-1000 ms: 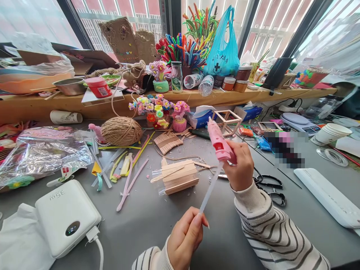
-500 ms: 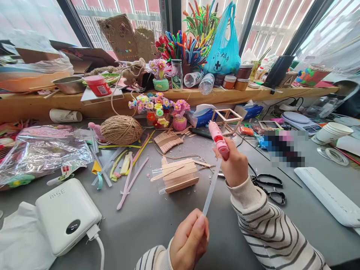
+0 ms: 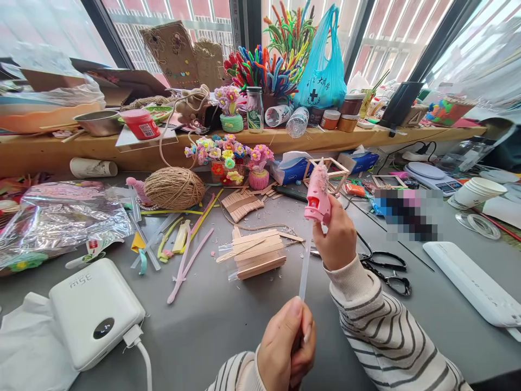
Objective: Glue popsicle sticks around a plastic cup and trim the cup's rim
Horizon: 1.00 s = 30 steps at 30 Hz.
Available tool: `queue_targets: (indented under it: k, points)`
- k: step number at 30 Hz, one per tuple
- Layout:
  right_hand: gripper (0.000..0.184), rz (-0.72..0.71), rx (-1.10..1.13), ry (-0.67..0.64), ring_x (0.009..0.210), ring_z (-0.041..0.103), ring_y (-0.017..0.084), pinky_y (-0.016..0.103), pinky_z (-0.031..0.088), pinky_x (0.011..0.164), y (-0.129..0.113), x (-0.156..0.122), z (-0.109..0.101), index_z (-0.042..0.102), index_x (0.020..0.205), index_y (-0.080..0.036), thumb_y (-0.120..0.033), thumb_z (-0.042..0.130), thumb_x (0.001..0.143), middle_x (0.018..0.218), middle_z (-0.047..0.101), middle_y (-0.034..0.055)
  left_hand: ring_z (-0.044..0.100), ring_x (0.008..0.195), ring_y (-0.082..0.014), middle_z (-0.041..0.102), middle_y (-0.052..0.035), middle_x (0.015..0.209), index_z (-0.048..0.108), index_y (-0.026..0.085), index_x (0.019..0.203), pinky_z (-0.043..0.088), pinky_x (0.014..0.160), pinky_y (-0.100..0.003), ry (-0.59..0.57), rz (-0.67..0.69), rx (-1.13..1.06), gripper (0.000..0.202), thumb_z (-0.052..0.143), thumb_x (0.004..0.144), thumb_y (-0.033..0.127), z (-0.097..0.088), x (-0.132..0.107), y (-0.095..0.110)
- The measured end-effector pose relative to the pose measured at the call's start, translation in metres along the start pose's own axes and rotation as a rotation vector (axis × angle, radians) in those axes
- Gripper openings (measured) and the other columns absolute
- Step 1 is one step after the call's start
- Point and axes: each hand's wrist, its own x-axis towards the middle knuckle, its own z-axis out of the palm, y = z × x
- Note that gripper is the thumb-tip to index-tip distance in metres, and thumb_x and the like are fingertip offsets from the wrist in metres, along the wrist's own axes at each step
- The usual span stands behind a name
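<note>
Head view: gripping small pink plastic glue gun [image 3: 318, 195] in right hand [image 3: 336, 239], pinching translucent white glue stick [image 3: 304, 271] in left hand [image 3: 287, 347], hold stick straight in line with gun's back.

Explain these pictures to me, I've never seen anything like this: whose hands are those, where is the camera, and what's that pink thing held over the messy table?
There is no machine here. A person works with two bare hands, and one camera worn on the head looks forward and down at them, so you see roughly what that person sees. The right hand grips a pink glue gun, with its nozzle pointing up and away. The left hand pinches a clear glue stick, whose top end comes up just under the gun. On the grey table lie a bundle of wooden sticks, a ball of twine, a white power bank and black scissors.
</note>
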Motion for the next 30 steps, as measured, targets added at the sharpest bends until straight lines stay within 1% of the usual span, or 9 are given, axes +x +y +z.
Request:
queue_targets:
  k: [3,7,10,15,20,24,30]
  points:
    - [0.038,-0.016,0.037,0.019,0.08,0.062,0.022,0.034,0.05,0.069,0.002,-0.001,0.0,0.044,0.116,-0.012,-0.025,0.044,0.08,0.095,0.064,0.0127,0.008,0.025,-0.0002,0.024,0.0115,0.034,0.04,0.017,0.062,0.012,0.026,-0.011,-0.002,-0.008,-0.006,0.036,0.043,0.083,0.047,-0.002,0.0,0.0]
    - [0.036,-0.01,0.072,0.043,0.081,0.063,0.021,0.032,0.051,0.069,0.004,-0.002,0.0,0.045,0.113,-0.014,-0.026,0.048,0.079,0.096,0.064,0.0117,0.008,0.025,-0.0004,0.024,0.0117,0.034,0.04,0.018,0.062,0.012,0.026,-0.012,0.002,-0.019,-0.001,0.037,0.044,0.082,0.048,-0.005,-0.002,0.0]
    - [0.034,0.007,0.103,0.024,0.077,0.063,0.02,0.03,0.051,0.065,0.004,-0.002,-0.002,0.047,0.109,-0.015,-0.029,0.049,0.078,0.093,0.065,0.0104,0.008,0.026,-0.0006,0.023,0.0116,0.034,0.04,0.018,0.062,0.013,0.027,-0.012,0.018,-0.022,0.016,0.037,0.042,0.083,0.047,-0.007,-0.003,0.0]
    - [0.034,0.095,0.131,0.001,0.062,0.062,0.017,0.028,0.049,0.055,0.002,-0.002,-0.005,0.049,0.104,-0.016,-0.035,0.05,0.076,0.081,0.066,0.0067,0.008,0.027,-0.0008,0.024,0.0114,0.034,0.04,0.017,0.063,0.012,0.028,-0.013,0.009,-0.034,0.019,0.036,0.041,0.084,0.046,-0.009,-0.006,0.001]
    - [0.035,0.112,0.123,-0.029,0.058,0.061,0.016,0.027,0.048,0.052,0.001,-0.001,-0.005,0.049,0.104,-0.016,-0.037,0.049,0.076,0.079,0.066,0.0061,0.008,0.027,-0.0011,0.024,0.0113,0.035,0.04,0.017,0.063,0.011,0.028,-0.013,0.021,-0.035,0.029,0.036,0.041,0.084,0.046,-0.01,-0.008,0.002]
    - [0.035,0.107,0.123,-0.025,0.056,0.061,0.016,0.026,0.048,0.05,0.001,-0.002,-0.005,0.05,0.103,-0.016,-0.037,0.049,0.076,0.078,0.066,0.0061,0.008,0.027,-0.0013,0.023,0.0114,0.035,0.039,0.017,0.063,0.011,0.028,-0.013,0.008,-0.023,0.026,0.036,0.04,0.085,0.046,-0.011,-0.008,0.003]
    - [0.035,0.096,0.136,-0.027,0.058,0.061,0.017,0.027,0.048,0.051,0.001,-0.003,-0.004,0.05,0.104,-0.016,-0.036,0.05,0.076,0.08,0.066,0.0071,0.01,0.028,-0.0016,0.024,0.0112,0.035,0.039,0.018,0.063,0.014,0.031,-0.015,0.008,-0.042,0.06,0.036,0.039,0.085,0.047,-0.011,-0.009,0.006]
